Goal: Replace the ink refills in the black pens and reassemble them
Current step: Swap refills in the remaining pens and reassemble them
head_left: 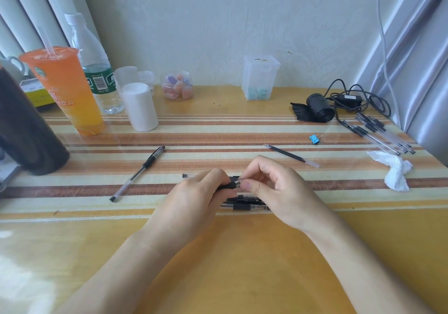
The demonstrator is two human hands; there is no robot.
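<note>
Head view: left hand (pixel 194 198) grips a black pen (pixel 225 187) by its rubber sleeve (pixel 232 183) above the table (pixel 242 253), right hand (pixel 278 190) pinching the metal tip (pixel 239 182) (light, stiff, likely slippery elsewhere).

The left forearm (pixel 121 265) and right forearm (pixel 363 265) angle inward; the left hand (pixel 194 198) lies knuckles up, fingers curled round a pen (pixel 229 184). The right hand (pixel 276 192) pinches the pen's end between thumb and forefinger; its other fingers curl loosely.
</note>
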